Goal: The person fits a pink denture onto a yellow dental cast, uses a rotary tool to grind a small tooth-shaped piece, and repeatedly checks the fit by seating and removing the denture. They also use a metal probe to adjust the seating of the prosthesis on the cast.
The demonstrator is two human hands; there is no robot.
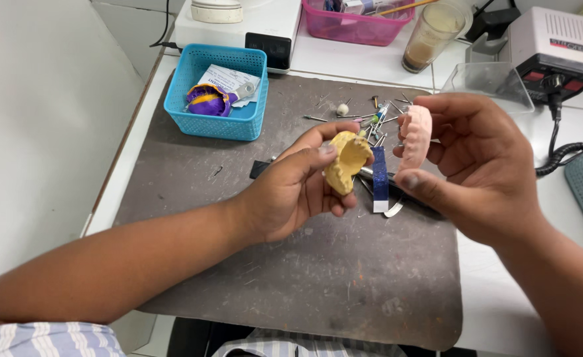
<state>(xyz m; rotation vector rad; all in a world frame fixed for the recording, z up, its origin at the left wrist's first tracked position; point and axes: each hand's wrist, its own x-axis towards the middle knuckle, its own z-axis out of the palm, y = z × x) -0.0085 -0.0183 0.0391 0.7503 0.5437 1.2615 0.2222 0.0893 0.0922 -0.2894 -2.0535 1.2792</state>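
Note:
My left hand (294, 188) holds a yellow plaster dental cast (347, 162) above the grey work mat (291, 264), gripped between thumb and fingers. My right hand (476, 165) holds a pink denture piece with teeth (415, 135) upright between thumb and fingers, just right of the yellow cast. The two pieces are close but apart. Beneath them on the mat lie a blue and white strip (379, 182) and a metal tool (394, 208).
Several small burs and metal bits (370, 116) are scattered at the mat's far edge. A blue basket (217, 92) with a purple and yellow cast stands at back left. Behind are a pink basket (357, 23), a glass cup (433, 36), a motor unit (555, 46) and a clear plastic shield (486, 82).

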